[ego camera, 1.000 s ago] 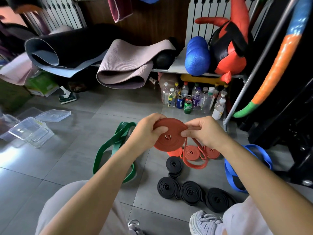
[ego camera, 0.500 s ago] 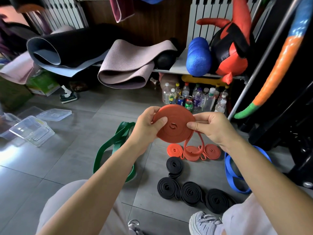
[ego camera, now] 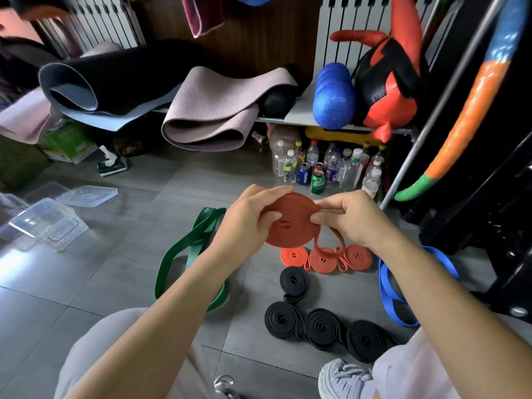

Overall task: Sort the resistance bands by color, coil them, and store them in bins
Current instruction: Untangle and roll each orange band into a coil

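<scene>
A red-orange resistance band [ego camera: 290, 226], wound into a flat coil, is held above the floor between my left hand [ego camera: 247, 223] and my right hand [ego camera: 348, 220]. Its loose tail loops down under my right hand. Three coiled orange bands [ego camera: 325, 258] lie in a row on the floor just below. Several coiled black bands [ego camera: 319, 326] lie nearer to me. An uncoiled green band [ego camera: 184, 254] sprawls at the left, partly under my left forearm. An uncoiled blue band [ego camera: 388, 298] lies at the right, partly hidden by my right arm.
Clear plastic bins [ego camera: 49, 223] and a loose lid [ego camera: 86, 195] sit on the grey tiles at far left. Bottles and cans [ego camera: 325, 171] stand under a shelf holding rolled mats [ego camera: 207, 110] and a blue foam roller [ego camera: 334, 96]. A black rack [ego camera: 489, 168] stands at the right.
The coil has grown as the tail got shorter. My hands turned the coil and my right thumb and fingers now pinch its edge.
</scene>
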`<state>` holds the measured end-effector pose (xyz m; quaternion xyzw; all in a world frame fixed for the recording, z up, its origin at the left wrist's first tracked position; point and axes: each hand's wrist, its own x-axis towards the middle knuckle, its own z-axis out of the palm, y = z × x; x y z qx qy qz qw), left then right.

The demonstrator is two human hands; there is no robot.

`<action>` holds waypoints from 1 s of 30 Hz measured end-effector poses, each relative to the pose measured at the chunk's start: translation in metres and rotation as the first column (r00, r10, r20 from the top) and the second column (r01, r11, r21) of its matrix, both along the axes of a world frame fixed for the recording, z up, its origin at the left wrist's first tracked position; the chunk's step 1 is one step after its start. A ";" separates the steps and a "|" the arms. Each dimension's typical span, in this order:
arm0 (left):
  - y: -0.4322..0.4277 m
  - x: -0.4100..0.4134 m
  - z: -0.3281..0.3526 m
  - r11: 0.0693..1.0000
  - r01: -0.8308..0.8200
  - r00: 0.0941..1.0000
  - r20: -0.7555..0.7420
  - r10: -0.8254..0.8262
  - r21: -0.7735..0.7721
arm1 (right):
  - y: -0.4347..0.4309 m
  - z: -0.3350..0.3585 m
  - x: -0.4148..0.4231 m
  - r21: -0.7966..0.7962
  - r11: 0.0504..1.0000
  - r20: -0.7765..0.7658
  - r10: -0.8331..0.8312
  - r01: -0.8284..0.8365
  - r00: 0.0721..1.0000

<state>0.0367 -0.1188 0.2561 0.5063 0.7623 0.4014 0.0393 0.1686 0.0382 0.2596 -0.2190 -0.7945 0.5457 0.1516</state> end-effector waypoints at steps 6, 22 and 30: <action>-0.001 -0.005 0.005 0.985 -0.062 0.983 0.181 0.032 0.160 | 0.005 -0.002 0.004 0.019 0.998 -0.016 -0.066 0.067 0.998; 0.030 0.003 0.028 0.953 -0.147 0.857 0.515 -0.010 0.264 | 0.016 0.001 0.003 -0.206 0.962 -0.124 -0.207 0.179 0.970; 0.076 -0.041 -0.004 0.975 -0.212 0.752 0.648 0.119 0.067 | 0.065 -0.032 -0.049 -0.223 0.950 0.006 -0.222 0.218 0.975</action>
